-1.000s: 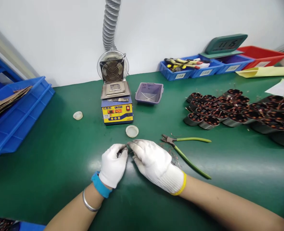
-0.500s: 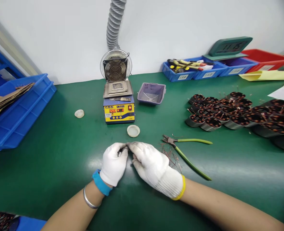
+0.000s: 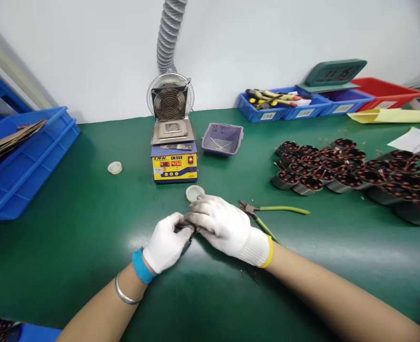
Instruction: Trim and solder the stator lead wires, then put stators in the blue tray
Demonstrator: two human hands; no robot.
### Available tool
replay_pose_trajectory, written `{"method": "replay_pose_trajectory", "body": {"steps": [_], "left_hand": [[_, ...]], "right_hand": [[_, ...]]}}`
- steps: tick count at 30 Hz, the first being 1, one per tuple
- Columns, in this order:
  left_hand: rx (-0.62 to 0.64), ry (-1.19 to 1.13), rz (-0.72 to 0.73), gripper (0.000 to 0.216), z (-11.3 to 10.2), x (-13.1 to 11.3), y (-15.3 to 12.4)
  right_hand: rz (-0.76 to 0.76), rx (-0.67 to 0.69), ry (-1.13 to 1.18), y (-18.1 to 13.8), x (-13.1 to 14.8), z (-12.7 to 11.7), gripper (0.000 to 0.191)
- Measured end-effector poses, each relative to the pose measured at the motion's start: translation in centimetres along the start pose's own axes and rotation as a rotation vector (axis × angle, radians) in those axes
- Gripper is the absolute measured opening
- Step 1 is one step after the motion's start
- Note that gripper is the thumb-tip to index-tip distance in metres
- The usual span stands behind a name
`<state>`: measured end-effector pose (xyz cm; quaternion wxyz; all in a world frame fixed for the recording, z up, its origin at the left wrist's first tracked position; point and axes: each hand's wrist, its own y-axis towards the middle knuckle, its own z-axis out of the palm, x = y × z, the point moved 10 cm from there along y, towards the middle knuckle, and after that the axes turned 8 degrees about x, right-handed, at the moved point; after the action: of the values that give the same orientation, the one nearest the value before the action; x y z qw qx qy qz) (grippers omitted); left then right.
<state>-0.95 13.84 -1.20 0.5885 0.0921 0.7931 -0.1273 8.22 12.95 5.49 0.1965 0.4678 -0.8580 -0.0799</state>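
Observation:
In the head view my left hand, in a white glove, is closed around a small dark part. Fingers cover most of that part, so its kind cannot be made out. My right hand, also gloved in white, has its fingers bent over the top of the same part and touches it. Just beyond the fingertips lies a small round white lid, partly behind my right hand. Green-handled cutting pliers rest beside my right wrist, their jaws to the left and one handle partly covered by my arm.
A yellow-blue solder pot stands ahead below a fan and grey hose. Beside it are a purple tray and another white lid. Several copper-wound stators crowd the right. Blue tool bins line the back; a blue crate is left.
My right hand has moved up and its fingers now bend over the part. More of the dark part shows below my left fingers. My right forearm now covers the wire scraps and one plier handle.

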Motion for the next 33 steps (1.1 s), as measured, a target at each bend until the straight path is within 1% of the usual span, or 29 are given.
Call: {"method": "replay_pose_trajectory", "body": {"steps": [1, 3, 7, 10, 11, 12, 13, 15, 16, 17, 18, 19, 20, 21, 22, 24, 26, 27, 28, 30, 32, 33], "left_hand": [[0.009, -0.006, -0.001, 0.008, 0.1, -0.1, 0.0], [0.015, -0.007, -0.002, 0.008, 0.1, -0.3, 0.0], [0.026, 0.007, 0.013, 0.006, 0.3, -0.5, 0.0], [0.006, 0.086, 0.045, 0.007, 0.3, -1.0, -0.1], [-0.002, 0.127, 0.059, 0.008, 0.3, -1.2, -0.2], [-0.009, 0.169, 0.075, 0.009, 0.3, -1.4, -0.3], [-0.012, 0.211, 0.092, 0.010, 0.4, -1.7, -0.4], [-0.012, 0.282, 0.125, 0.011, 0.7, -2.0, -0.7], [-0.010, 0.302, 0.133, 0.011, 0.8, -2.1, -0.7], [-0.005, 0.307, 0.133, 0.011, 0.8, -2.2, -0.7], [0.002, 0.293, 0.123, 0.011, 0.8, -2.1, -0.7], [0.006, 0.263, 0.104, 0.010, 0.8, -1.9, -0.6], [0.012, 0.220, 0.077, 0.009, 0.7, -1.7, -0.5], [0.021, 0.173, 0.047, 0.008, 0.6, -1.4, -0.4], [0.032, 0.127, 0.018, 0.007, 0.6, -1.2, -0.3], [0.047, 0.055, -0.026, 0.006, 0.6, -0.8, -0.2], [0.061, 0.016, -0.042, 0.006, 0.6, -0.6, -0.1], [0.063, 0.007, -0.041, 0.006, 0.6, -0.6, -0.1], [0.066, 0.005, -0.037, 0.006, 0.6, -0.6, -0.1], [0.069, 0.017, -0.019, 0.007, 0.6, -0.7, -0.1], [0.067, 0.049, 0.006, 0.007, 0.6, -0.9, -0.1], [0.065, 0.078, 0.022, 0.007, 0.6, -1.0, -0.2]], "right_hand": [[-0.038, 0.039, -0.046, 0.0, 0.4, 0.2, 0.029], [-0.040, 0.107, -0.127, 0.0, 0.7, 0.6, 0.028], [0.072, 0.157, -0.222, 0.1, 0.4, 0.5, 0.028], [0.096, 0.231, -0.247, 0.1, 1.0, 1.0, 0.026], [0.128, 0.258, -0.231, 0.0, 1.0, 1.2, 0.023], [0.200, 0.271, -0.180, -0.1, 0.5, 1.3, 0.020], [0.303, 0.284, -0.076, -0.5, -0.3, 1.5, 0.018], [0.521, 0.314, 0.273, -1.6, -2.1, 2.7, 0.018], [0.597, 0.339, 0.479, -2.1, -2.6, 3.7, 0.019], [0.636, 0.376, 0.648, -2.6, -2.8, 4.5, 0.020], [0.645, 0.410, 0.739, -2.8, -2.9, 5.0, 0.020], [0.631, 0.413, 0.725, -2.8, -3.1, 4.9, 0.018], [0.597, 0.375, 0.620, -2.7, -3.6, 4.1, 0.016], [0.529, 0.308, 0.458, -2.3, -3.9, 2.8, 0.015], [0.427, 0.225, 0.275, -1.9, -3.6, 1.4, 0.017], [0.161, 0.059, -0.013, -1.4, -1.5, -0.8, 0.020], [-0.081, -0.028, -0.172, -1.5, 1.0, -1.4, 0.020], [-0.160, -0.049, -0.226, -1.6, 1.8, -1.3, 0.022], [-0.209, -0.067, -0.275, -1.7, 2.5, -1.3, 0.023], [-0.235, -0.088, -0.346, -1.6, 3.1, -1.2, 0.025], [-0.223, -0.058, -0.343, -1.5, 3.2, -0.9, 0.025], [-0.187, -0.028, -0.299, -1.3, 3.0, -0.6, 0.024]]}}
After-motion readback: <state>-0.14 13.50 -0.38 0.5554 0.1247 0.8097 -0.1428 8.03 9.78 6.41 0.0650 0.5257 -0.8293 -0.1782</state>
